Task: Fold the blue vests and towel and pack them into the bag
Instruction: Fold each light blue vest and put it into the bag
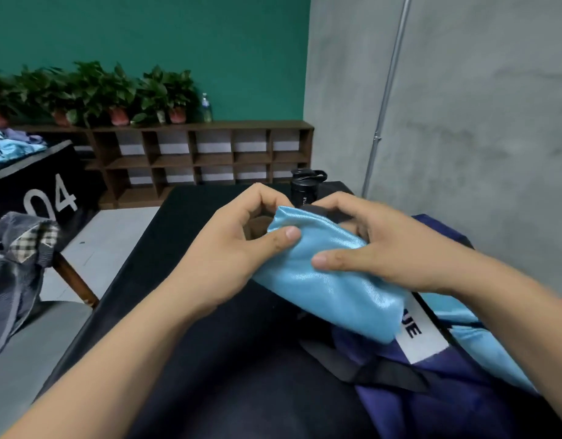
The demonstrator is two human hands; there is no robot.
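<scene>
The left hand [241, 245] pinches the far left end of a folded, shiny light-blue vest [333, 289], thumb pressed on top and fingers curled at its edge. The right hand [378, 245] grips the same end from the other side, thumb flat on the satin. Held this way, the vest hangs above the black table [184, 280], its lower end touching or just over a dark blue fabric bag [431, 391] that lies along the table's right edge. More light-blue cloth [482, 331] shows in the bag beside a white label. A black bottle [306, 185] stands near the table's far right corner. The step looks like setting the fold and lowering it in. The slippery fabric will likely spring open, so both thumbs should pin the layers until the vest sits flat on the cloth inside.
</scene>
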